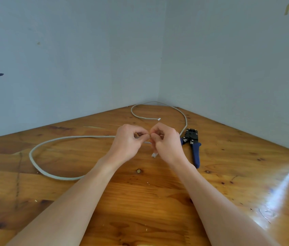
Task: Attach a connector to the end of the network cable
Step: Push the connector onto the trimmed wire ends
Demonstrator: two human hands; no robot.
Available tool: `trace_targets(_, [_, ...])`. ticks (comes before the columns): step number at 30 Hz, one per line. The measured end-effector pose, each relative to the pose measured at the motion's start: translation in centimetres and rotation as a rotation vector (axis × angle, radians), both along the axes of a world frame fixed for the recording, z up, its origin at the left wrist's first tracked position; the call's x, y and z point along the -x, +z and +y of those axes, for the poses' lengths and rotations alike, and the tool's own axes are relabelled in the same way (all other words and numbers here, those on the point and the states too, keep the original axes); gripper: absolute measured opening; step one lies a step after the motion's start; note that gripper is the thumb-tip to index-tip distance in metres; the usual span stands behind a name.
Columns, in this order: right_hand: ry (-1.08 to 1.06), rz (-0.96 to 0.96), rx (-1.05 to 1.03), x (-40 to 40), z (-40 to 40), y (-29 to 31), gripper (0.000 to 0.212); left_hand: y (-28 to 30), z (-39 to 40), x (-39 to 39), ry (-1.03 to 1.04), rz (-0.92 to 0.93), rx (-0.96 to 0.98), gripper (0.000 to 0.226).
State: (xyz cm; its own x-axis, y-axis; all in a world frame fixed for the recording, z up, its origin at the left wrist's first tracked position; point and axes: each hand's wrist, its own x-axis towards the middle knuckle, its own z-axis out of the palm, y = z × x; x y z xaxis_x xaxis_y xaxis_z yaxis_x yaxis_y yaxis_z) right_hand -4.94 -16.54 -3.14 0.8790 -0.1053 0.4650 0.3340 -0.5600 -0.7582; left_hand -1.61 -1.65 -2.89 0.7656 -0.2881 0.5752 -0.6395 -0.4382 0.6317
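Two bare forearms reach in from the near edge of the wooden surface and meet above its middle. The left hand has its fingers curled, thumb and forefinger pinching the end of the grey network cable. The right hand faces it, fingers curled too, pinching at the same cable end where the fingertips of both hands come together; what exactly sits between them is too small to make out. Just beneath the right hand a small clear connector shows beside the heel of the palm; whether it lies on the surface or hangs from the hand I cannot tell.

From the left hand the cable runs toward the left edge, bends in a wide loop back toward the near edge and passes under the left forearm. Another stretch curves around the far corner of the surface and finishes in a free end with a white tip, lying beyond the hands.

A crimping tool with blue handles lies just right of the right hand, its black head pointing toward the far corner.
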Motion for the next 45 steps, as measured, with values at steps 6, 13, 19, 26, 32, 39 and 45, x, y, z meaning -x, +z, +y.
trace_targets(6, [-0.067, 0.013, 0.195, -0.2, 0.2, -0.1, 0.013, -0.3, -0.4, 0.0, 0.032, 0.006, -0.005, 0.017])
trace_targets(13, [-0.025, 0.036, 0.063, -0.3, -0.8, 0.6, 0.018, -0.3, 0.0, -0.1, 0.037, 0.089, 0.053, 0.013])
trace_targets(19, [0.086, 0.238, 0.405, -0.4, -2.7, 0.8, 0.042, -0.3, 0.3, -0.4, 0.045, 0.177, 0.085, 0.010])
trace_targets(26, [0.203, 0.327, 0.505, -0.1, -2.9, 1.0, 0.035, -0.2, 0.3, -0.4, 0.046, 0.211, 0.103, 0.010])
trace_targets(32, [0.198, 0.337, 0.579, -0.2, -2.4, 1.0, 0.026, -0.1, 0.4, -0.2, 0.045, 0.236, 0.129, 0.012])
trace_targets(39, [0.149, 0.224, 0.209, -0.5, -2.5, 0.5, 0.020, 0.2, 0.5, -0.2, 0.010, 0.273, 0.238, 0.014])
trace_targets(45, [0.275, 0.258, -0.421, -0.7, -2.6, 0.1, 0.027, 0.3, 0.4, -0.1, -0.024, 0.274, 0.299, 0.015])
